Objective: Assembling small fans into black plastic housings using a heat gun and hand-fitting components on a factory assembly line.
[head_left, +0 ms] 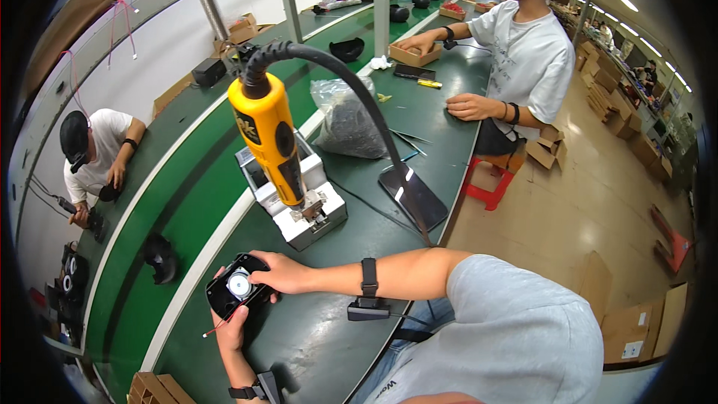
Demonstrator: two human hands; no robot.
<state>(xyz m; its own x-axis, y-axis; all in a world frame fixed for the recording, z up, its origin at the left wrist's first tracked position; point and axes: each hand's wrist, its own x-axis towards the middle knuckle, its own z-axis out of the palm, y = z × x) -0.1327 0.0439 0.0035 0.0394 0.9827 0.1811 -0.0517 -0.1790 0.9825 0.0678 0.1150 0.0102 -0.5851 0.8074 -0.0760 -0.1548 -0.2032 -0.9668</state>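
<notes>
Low over the green bench, I hold a black plastic housing [218, 298] between both hands. A round silver-white speaker [240, 283] sits in it. My left hand [234, 329] grips the housing from the near side, thumb up along its edge. From the right, my right hand [283, 273] closes on it, with its fingertips at the speaker. A thin red wire [222, 325] with a small plug hangs out past my left thumb. Beyond my hands hangs a yellow electric screwdriver [268, 138], its tip at a grey-white screw feeder box [303, 228]. The housing's underside is hidden.
A smartphone [413, 198], tweezers [411, 141] and a plastic bag of dark parts [353, 129] lie on the bench. Along the left runs a green conveyor belt [196, 187] carrying a black shell [159, 258]. Co-workers sit across the belt [112, 142] and farther along my bench [523, 60].
</notes>
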